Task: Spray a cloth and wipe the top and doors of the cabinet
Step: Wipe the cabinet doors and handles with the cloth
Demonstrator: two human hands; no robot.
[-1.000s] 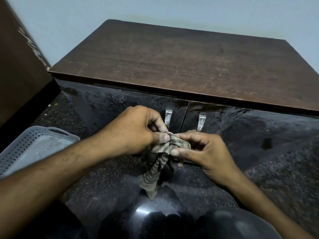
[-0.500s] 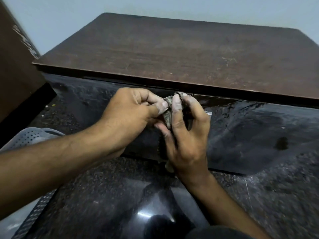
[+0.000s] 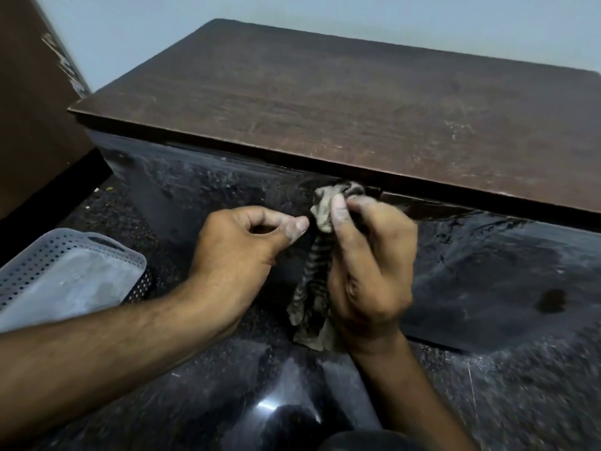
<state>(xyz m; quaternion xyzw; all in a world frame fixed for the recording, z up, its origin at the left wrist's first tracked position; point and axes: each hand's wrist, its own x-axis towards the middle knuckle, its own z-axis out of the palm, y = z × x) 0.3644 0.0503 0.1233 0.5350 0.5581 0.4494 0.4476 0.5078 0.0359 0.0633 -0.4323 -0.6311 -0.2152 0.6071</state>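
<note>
Your right hand [image 3: 370,265] grips the bunched cloth [image 3: 320,255], pressing its top against the cabinet [image 3: 325,109] doors just under the top edge. Your left hand [image 3: 240,245] is curled beside it, thumb meeting forefinger, holding nothing I can make out. A basket [image 3: 65,271] sits left on the floor.

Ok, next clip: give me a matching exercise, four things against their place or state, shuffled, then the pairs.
Things:
1. cloth
2. basket
3. cabinet top
4. left hand

Places or states:
A. scratched brown surface, nothing on it
B. bunched in the right hand, tail hanging down
C. on the floor at lower left
D. curled beside the cloth, thumb near it

Pairs: 1-B, 2-C, 3-A, 4-D
</note>
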